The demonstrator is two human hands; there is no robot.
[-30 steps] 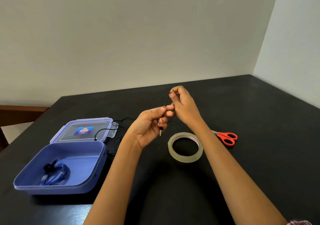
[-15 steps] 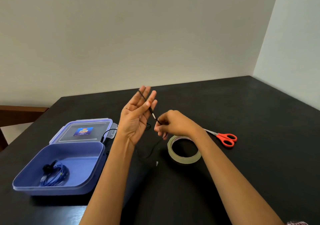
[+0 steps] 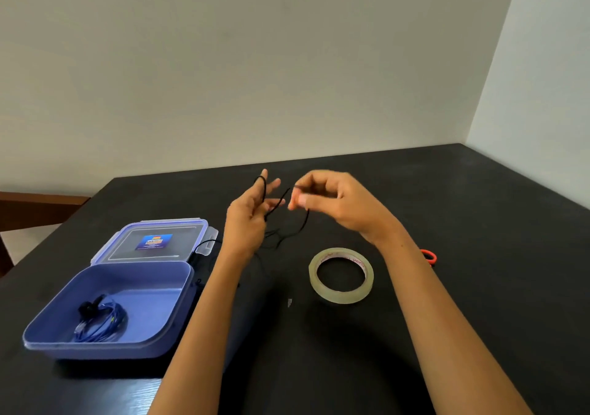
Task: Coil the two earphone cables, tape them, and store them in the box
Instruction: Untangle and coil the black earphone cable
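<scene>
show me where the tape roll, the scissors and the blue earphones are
tape roll (image 3: pixel 341 296): head view, on the near side of its clear ring.
scissors (image 3: pixel 428 256): head view, on the orange handle loop showing past the right forearm.
blue earphones (image 3: pixel 102 323): head view, on the coiled cable inside the box.

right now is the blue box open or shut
Open. The lid lies flat on the table behind the blue box, and the coiled blue earphones show inside.
</scene>
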